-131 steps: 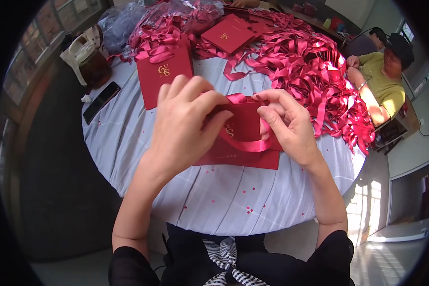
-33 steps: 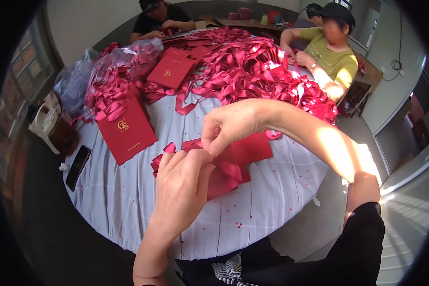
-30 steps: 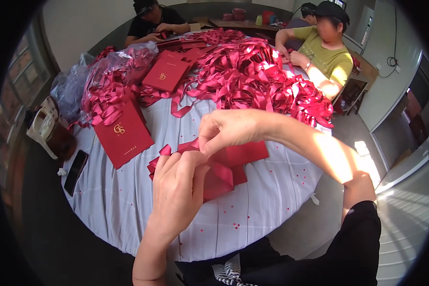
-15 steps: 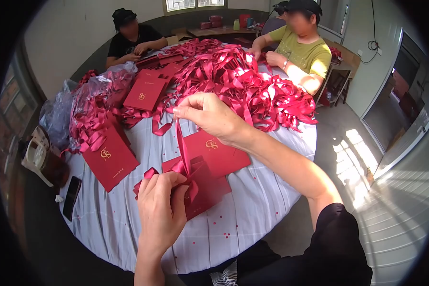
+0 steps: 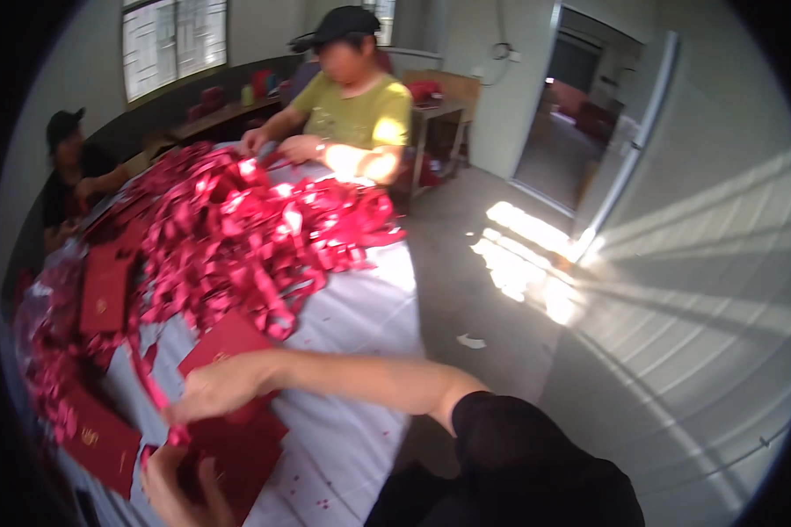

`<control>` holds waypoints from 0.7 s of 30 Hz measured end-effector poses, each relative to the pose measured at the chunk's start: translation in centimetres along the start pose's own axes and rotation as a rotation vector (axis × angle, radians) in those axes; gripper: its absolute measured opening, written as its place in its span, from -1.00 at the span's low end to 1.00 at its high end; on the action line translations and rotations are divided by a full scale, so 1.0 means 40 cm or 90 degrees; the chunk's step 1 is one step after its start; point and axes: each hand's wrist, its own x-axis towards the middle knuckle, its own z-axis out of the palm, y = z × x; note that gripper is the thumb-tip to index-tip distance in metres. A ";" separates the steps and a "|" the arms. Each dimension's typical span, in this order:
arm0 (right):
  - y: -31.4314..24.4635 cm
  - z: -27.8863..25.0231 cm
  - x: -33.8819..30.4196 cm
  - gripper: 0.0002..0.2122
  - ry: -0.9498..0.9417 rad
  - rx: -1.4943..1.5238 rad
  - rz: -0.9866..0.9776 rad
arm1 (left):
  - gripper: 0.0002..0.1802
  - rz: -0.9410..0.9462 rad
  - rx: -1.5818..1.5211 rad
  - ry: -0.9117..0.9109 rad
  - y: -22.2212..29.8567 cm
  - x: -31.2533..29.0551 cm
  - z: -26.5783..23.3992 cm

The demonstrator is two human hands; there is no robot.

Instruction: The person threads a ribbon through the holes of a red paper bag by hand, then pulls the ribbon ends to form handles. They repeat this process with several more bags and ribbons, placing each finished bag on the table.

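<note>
The step in hand appears to be fitting or tying a ribbon at the edge of a flat, rectangular, dark red card piece [image 5: 242, 452]. That piece lies at the near left end of the table [image 5: 347, 321], which is spread with a pale, creased cloth. It is just below the right hand [image 5: 224, 386], whose fingers are drawn together; a narrow strip of glossy crimson ribbon [image 5: 147, 376] runs up to their tips and seems to be pinched there, though the view is blurred. Close under those fingertips sits a small bunched crimson loop [image 5: 178, 435].

The left hand [image 5: 180, 494] is at the near corner of the dark red card piece, thumb set apart from the fingers; whether it grips the card or only steadies it, I cannot tell.

Partly behind the right forearm lies a second red card rectangle [image 5: 230, 337]. To the left is another with a gold emblem [image 5: 105, 443], and beyond them spreads a large tangled heap of shiny crimson ribbons [image 5: 224, 233].

The next move, as I judge it, calls for the left hand to keep the corner steady while the right hand draws the strip evenly, without twisting it or creasing the card.
</note>
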 end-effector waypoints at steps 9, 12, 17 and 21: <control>-0.002 0.051 0.005 -0.83 0.102 0.348 -0.175 | -0.75 0.032 -0.009 0.007 0.024 0.014 0.010; -0.021 0.054 -0.002 -0.90 0.109 0.393 -0.170 | -0.76 0.030 -0.016 0.019 0.028 0.014 0.007; -0.019 0.064 0.011 -0.91 0.188 0.325 -0.209 | -0.77 0.028 0.003 0.003 0.031 0.016 0.000; -0.016 0.077 0.021 -0.88 0.293 0.177 -0.268 | -0.77 0.010 0.016 0.004 0.037 0.015 -0.002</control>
